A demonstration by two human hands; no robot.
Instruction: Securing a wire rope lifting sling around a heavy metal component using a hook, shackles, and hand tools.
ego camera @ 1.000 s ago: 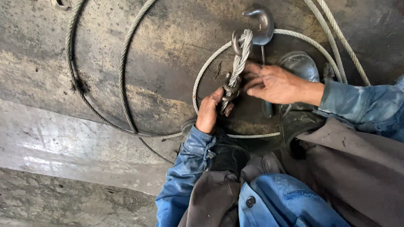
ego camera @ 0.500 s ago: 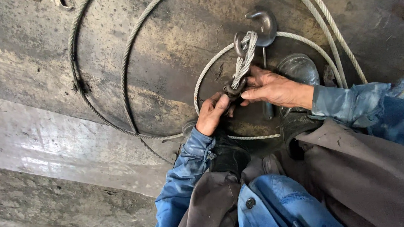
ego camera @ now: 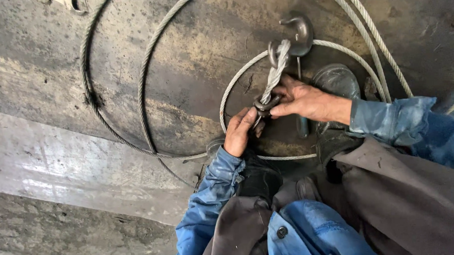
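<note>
A grey steel wire rope [ego camera: 146, 90] lies in wide loops on a dark, stained metal plate [ego camera: 194, 53]. Its end is doubled back into a twisted eye [ego camera: 276, 70] that passes through a small metal ring near a round hook fitting [ego camera: 299, 34]. My left hand [ego camera: 241, 132] grips the rope just below a dark metal clamp [ego camera: 264, 105]. My right hand [ego camera: 306, 100] pinches that clamp and the rope from the right. Both sleeves are blue denim.
A round dark metal piece [ego camera: 337, 81] and a thin blue-handled tool [ego camera: 302, 125] lie right behind my right hand. A lighter concrete step [ego camera: 72, 168] runs across the lower left. My knees in grey-brown fabric [ego camera: 400, 202] fill the lower right.
Both hands stayed on the clamp and twisted rope end. The view shifted slightly; my right hand's fingers moved a little lower along the rope toward the clamp.
</note>
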